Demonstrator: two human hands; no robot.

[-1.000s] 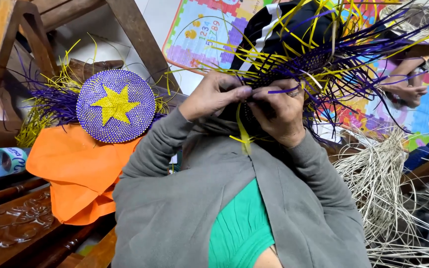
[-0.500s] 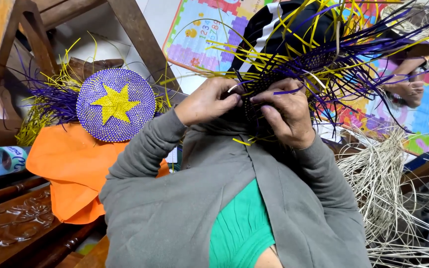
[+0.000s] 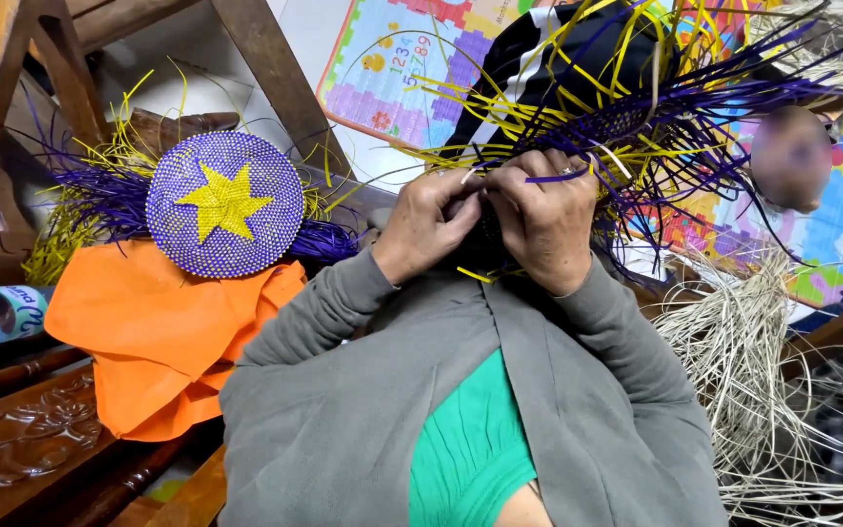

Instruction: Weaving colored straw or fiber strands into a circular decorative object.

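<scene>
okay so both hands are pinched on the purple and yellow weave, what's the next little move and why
Probably fold the loose purple strip lying over the right hand down into the woven piece and snug it. Both hands, the left hand too, pinch the same spot at the weave's edge, and many yellow and purple strands fan out unwoven beyond it, so the nearest free strip looks next.

A round purple woven disc with a yellow star (image 3: pixel 224 203) is lying on crumpled orange cloth (image 3: pixel 163 337), pale straw bundle (image 3: pixel 748 376) sprawling well apart.

Carved wooden furniture (image 3: pixel 21 439) at seven o'clock; slanted wooden beams (image 3: pixel 275 88) at eleven. A bright puzzle floor mat (image 3: pixel 392 68) at twelve, continuing toward three.
</scene>
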